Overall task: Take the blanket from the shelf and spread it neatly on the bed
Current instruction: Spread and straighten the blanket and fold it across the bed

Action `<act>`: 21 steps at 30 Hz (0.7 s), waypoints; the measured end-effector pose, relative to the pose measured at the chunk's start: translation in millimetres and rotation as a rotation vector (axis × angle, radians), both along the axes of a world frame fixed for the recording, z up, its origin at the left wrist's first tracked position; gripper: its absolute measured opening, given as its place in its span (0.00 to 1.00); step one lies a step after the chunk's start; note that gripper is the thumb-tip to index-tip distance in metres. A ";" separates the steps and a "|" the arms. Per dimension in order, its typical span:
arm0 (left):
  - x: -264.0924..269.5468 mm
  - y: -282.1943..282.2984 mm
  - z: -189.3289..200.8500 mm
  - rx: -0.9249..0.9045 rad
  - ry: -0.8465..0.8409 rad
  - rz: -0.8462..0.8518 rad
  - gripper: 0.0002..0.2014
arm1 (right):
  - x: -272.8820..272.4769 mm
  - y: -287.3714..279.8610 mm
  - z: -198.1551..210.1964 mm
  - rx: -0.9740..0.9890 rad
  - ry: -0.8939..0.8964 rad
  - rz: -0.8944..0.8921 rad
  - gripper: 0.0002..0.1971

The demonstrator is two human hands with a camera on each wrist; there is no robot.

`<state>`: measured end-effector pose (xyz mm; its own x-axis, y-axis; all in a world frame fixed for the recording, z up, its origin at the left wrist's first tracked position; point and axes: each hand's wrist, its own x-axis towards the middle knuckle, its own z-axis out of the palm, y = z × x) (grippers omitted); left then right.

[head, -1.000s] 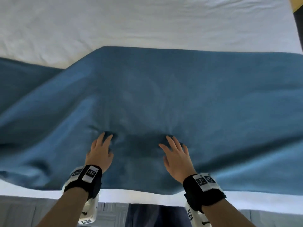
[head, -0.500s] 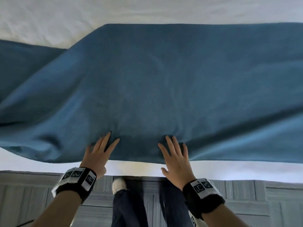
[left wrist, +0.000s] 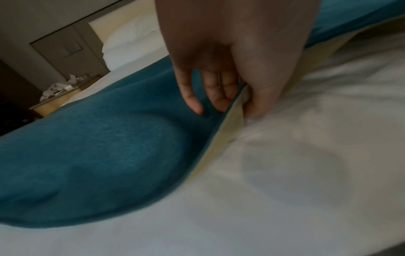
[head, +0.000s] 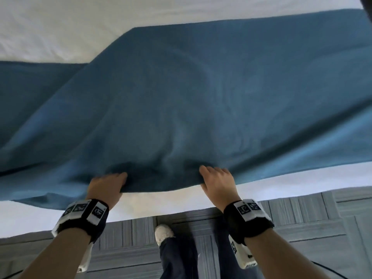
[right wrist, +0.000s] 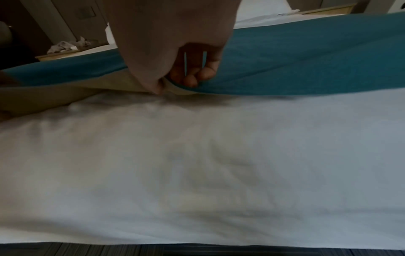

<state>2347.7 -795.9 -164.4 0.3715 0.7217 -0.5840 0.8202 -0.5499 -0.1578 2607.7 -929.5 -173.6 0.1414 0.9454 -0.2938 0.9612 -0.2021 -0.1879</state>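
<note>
A blue blanket (head: 201,97) with a cream underside lies across the white bed (head: 60,27), its near edge a little short of the mattress edge. My left hand (head: 108,184) pinches that near edge, fingers on top and thumb beneath, as the left wrist view shows it (left wrist: 219,97) on the blanket (left wrist: 98,155). About two hand widths to the right, my right hand (head: 217,180) grips the same edge; in the right wrist view its fingers (right wrist: 197,76) curl over the blue side and the thumb tucks under the blanket (right wrist: 306,60). The edge is lifted slightly between the hands.
A strip of bare white sheet (head: 302,184) shows between the blanket edge and the mattress edge. Below it is grey patterned floor (head: 302,228), with my leg and shoe (head: 164,233). A nightstand (left wrist: 57,98) with crumpled items and pillows (left wrist: 131,43) stand at the bed's far end.
Both hands lay flat with fingers spread on the blanket; now they have slid back to its near edge and curled round it, lifting it slightly. The blanket has come nearer.
</note>
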 end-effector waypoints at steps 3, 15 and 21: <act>-24.4 13.7 10.9 0.104 -0.157 -0.092 0.08 | -26.4 8.9 -1.8 -0.055 0.017 -0.023 0.10; -70.6 48.4 5.7 -0.410 -0.242 0.230 0.12 | -61.9 26.9 1.2 -0.242 0.177 -0.179 0.14; -73.8 102.1 20.4 -0.049 -0.390 0.261 0.06 | -67.6 88.6 9.2 -0.135 0.228 -0.216 0.13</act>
<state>2273.9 -693.7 -144.1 0.3799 0.7954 -0.4722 0.9248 -0.3168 0.2105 2540.1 -840.9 -164.4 0.2508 0.8508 -0.4617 0.8297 -0.4347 -0.3503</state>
